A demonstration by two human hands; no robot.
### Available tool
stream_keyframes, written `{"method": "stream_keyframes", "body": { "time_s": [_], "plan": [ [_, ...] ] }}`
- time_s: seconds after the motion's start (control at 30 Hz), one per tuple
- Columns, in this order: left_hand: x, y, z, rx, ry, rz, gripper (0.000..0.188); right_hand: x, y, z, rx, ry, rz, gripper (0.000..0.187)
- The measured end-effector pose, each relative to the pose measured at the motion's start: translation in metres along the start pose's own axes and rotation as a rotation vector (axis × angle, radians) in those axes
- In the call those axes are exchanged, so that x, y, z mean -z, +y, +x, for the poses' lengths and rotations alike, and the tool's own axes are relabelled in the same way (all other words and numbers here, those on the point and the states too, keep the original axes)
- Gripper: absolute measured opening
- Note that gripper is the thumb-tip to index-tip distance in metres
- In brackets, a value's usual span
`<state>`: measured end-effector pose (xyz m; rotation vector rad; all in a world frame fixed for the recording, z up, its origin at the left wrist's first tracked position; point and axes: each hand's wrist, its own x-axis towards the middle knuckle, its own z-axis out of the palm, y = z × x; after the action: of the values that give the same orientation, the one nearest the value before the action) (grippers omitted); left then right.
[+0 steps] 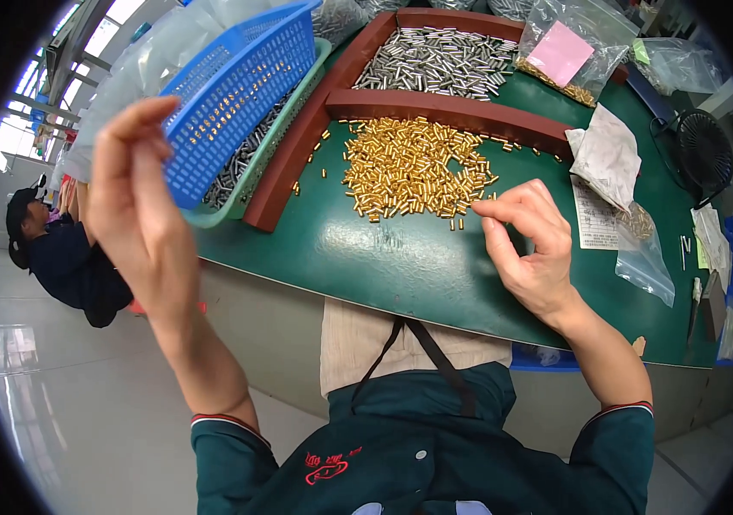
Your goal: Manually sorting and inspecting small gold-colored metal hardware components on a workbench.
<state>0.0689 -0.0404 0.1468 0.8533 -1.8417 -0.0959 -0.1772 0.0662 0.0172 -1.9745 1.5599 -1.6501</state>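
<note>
My left hand [142, 202] is raised at the left, in front of a blue perforated basket [242, 103]. Its fingers are stretched upward with bent tips, apart from the thumb, and nothing shows between them. On the green tabletop lies a loose pile of small gold-coloured metal cylinders [409, 167]. At the pile's right edge is my right hand [534, 245], thumb and forefinger drawn close together with the forefinger's tip by the cylinders. Whatever may be between those fingertips is too small to make out. Gold pieces also show through the tilted blue basket's mesh.
Beneath the blue basket sits a green basket [238, 193] of dark grey cylinders. Red-brown wooden bars [435, 114] border the pile; silver cylinders [439, 62] lie beyond. At right are plastic bags, a white cloth [608, 154] and a black fan [703, 153]. Another person [62, 249] is at far left.
</note>
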Motion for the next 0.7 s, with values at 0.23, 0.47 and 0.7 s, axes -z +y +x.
{"method": "stream_keyframes", "body": {
  "time_s": [0.23,0.47,0.7],
  "plan": [
    [0.046,-0.073,0.051,-0.380,-0.196,0.840,0.023,-0.001,-0.003,0.002,0.027,-0.014,0.003,0.016],
    [-0.052,-0.024,-0.038,-0.164,-0.436,0.153,0.008,-0.004,0.004,-0.001,0.003,-0.040,-0.024,0.015],
    [-0.099,-0.034,-0.085,-0.074,-0.551,0.135,0.022,-0.007,0.009,0.000,-0.014,-0.052,-0.046,0.015]
  ]
}}
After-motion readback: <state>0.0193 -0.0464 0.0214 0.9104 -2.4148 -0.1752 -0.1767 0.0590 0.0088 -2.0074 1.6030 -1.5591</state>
